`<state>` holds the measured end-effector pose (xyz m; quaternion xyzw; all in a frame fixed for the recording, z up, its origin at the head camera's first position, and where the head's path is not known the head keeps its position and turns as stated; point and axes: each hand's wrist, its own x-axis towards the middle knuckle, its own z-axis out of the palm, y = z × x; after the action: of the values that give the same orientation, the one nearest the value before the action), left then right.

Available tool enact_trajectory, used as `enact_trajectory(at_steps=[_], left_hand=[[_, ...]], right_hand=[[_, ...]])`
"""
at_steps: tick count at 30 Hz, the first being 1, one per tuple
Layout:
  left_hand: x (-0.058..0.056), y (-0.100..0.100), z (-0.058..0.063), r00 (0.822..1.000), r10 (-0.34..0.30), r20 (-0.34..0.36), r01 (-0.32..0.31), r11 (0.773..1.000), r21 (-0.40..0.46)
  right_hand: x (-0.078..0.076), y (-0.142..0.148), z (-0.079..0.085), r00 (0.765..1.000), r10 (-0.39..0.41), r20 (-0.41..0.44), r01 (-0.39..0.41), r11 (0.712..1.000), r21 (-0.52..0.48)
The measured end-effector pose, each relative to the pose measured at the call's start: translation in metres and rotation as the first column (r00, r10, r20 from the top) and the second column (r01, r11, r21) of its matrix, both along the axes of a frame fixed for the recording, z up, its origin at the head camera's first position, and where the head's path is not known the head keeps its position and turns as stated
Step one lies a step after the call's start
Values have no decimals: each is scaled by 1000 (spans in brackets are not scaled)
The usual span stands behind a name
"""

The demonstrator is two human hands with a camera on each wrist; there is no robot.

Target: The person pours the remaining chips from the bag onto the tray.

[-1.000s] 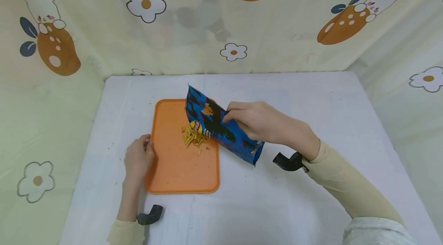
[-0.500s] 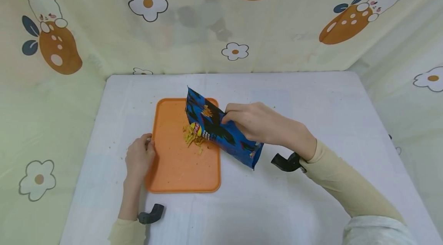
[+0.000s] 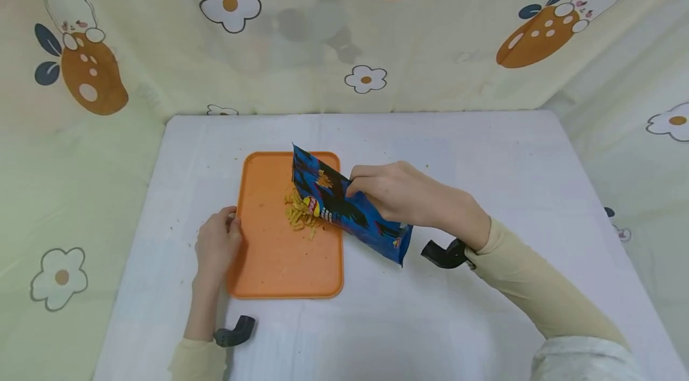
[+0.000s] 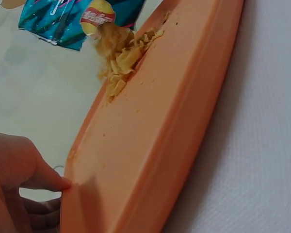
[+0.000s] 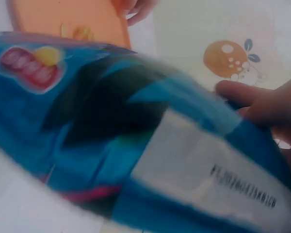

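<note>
My right hand (image 3: 401, 192) grips a blue chip bag (image 3: 350, 204) by its upper edge. The bag slants over the right side of an orange tray (image 3: 285, 273), its mouth low at the left. Beneath that mouth lies a pile of yellow stick-shaped chips (image 3: 298, 210); in the left wrist view some chips (image 4: 109, 41) are blurred beside the bag. At the tray's left edge, my left hand (image 3: 218, 243) pinches the rim, thumb and fingertips touching it in the left wrist view. The right wrist view is filled by the bag (image 5: 102, 145), with fingers along its edge.
The tray lies on a white-covered table (image 3: 457, 309), with crumbs scattered left of it. A printed curtain (image 3: 301, 40) stands behind and at both sides. Each wrist carries a black camera mount (image 3: 447, 253).
The bag has dipped and shifted slightly toward the front right, with the right hand following it a little. The left hand stays at the tray's edge.
</note>
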<state>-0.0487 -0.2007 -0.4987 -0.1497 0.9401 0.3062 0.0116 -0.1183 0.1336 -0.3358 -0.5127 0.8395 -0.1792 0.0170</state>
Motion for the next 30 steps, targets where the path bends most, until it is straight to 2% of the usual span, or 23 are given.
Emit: enact_trajectory(at_steps=[9,18,25,30], left_hand=[[0,2,2,1000,-4,11,4,1000,4],[-1,1,4,1000,-2,7,2,1000,-13],[-2,1,1,1000,-1,6,1,1000,-12],[-2,0,1,1000,-6,3,6,1000,-14]], right_hand=[[-1,6,6,1000,-19,-8,18,999,-31],[1,20,6,998,-51,24,53,995,-87],[1,27,-3,997,-72,23,76,980,-187],[6,36,-18,990,-123,64,137,948,-288]])
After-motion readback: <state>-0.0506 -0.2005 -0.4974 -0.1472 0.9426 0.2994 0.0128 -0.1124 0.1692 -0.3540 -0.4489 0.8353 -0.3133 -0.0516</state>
